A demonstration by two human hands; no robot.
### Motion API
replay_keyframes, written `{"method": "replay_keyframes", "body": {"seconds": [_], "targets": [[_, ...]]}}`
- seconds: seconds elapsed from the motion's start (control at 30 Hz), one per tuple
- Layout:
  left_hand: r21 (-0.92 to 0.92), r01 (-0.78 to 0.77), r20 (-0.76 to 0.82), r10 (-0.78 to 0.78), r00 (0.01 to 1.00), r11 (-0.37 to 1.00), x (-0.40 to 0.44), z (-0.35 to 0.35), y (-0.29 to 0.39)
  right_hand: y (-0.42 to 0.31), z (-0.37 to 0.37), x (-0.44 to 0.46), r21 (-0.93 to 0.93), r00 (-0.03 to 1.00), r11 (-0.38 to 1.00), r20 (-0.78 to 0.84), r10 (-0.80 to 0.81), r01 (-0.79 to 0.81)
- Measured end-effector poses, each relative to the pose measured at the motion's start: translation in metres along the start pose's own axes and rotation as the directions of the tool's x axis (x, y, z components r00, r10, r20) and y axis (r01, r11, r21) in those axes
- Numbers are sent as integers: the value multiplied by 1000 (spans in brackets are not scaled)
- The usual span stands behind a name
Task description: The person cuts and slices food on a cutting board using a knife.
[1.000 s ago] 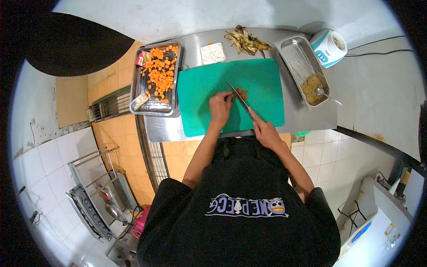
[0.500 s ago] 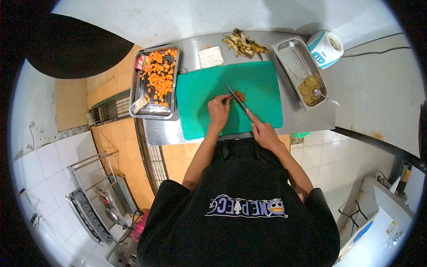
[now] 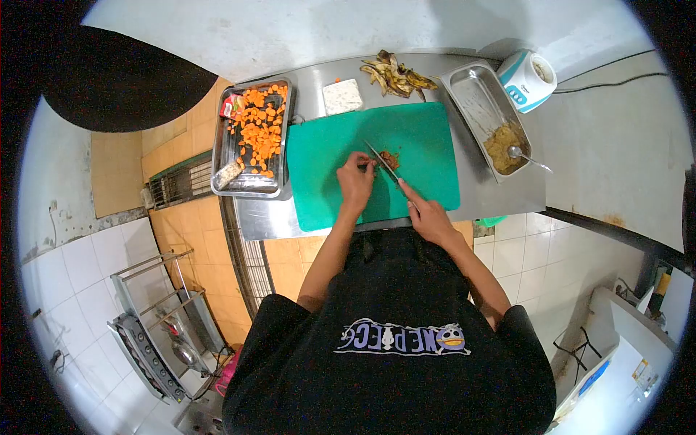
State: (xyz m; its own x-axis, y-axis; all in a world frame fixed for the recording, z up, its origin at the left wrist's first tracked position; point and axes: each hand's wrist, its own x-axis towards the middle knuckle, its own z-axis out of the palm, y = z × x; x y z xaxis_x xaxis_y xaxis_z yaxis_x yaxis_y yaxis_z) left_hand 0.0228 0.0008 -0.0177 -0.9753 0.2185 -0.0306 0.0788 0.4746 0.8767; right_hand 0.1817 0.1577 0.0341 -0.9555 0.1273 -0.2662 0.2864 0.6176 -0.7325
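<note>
My right hand [image 3: 431, 216] grips a kitchen knife [image 3: 381, 158] by its handle. The blade slants up and left over a green cutting board [image 3: 319, 145]. Just right of the blade lies a small heap of finely chopped reddish-brown food [image 3: 392, 159]. My left hand [image 3: 354, 181] is closed in a pinch on the board, left of the blade. Its fingertips are close to the knife, and whatever small piece they hold is mostly hidden.
To the left stands a metal tray [image 3: 215, 163] of carrot pieces [image 3: 261, 134] and small packages. A white block [image 3: 343, 96] and dark peels [image 3: 395, 75] lie behind the board. On the right are a metal pan [image 3: 471, 94] of mash with a spoon [image 3: 516, 152], and a white-and-blue appliance [image 3: 527, 81].
My hands and the knife stay almost in the same place; the blade has shifted slightly left. The camera view has tilted a little.
</note>
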Motion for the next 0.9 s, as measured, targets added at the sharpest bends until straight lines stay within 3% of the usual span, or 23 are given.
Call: {"method": "replay_keyframes", "body": {"seconds": [0.1,0.17,0.27,0.37,0.5,0.57,0.6,0.77,0.9], "targets": [[73,7,9,-8,1000,997,-3,-5,6,6,7,0,2,999,1000,35,12,-12],[-53,74,35,-73,997,996,0,-2,5,11,9,1,-46,999,998,-29,-41,40],[69,-5,10,4,1000,998,3,-2,0,2,-1,2,-30,999,999,47,22,-20],[86,17,23,-19,1000,996,1,-3,1,7,7,2,-10,998,999,-36,-50,50],[85,-41,1,41,999,996,2,-3,2,7,6,5,-56,999,998,36,16,-14],[-10,126,52,-125,991,992,1,-4,4,10,7,4,4,998,1000,52,25,-25],[-11,128,52,-127,990,992,0,-2,1,11,7,2,3,998,1000,54,26,-27],[79,-27,9,27,1000,997,3,-2,6,9,5,5,-21,999,999,-11,-32,32],[44,9,31,-10,999,999,6,0,5,16,9,9,-21,995,996,-48,-85,84]]}}
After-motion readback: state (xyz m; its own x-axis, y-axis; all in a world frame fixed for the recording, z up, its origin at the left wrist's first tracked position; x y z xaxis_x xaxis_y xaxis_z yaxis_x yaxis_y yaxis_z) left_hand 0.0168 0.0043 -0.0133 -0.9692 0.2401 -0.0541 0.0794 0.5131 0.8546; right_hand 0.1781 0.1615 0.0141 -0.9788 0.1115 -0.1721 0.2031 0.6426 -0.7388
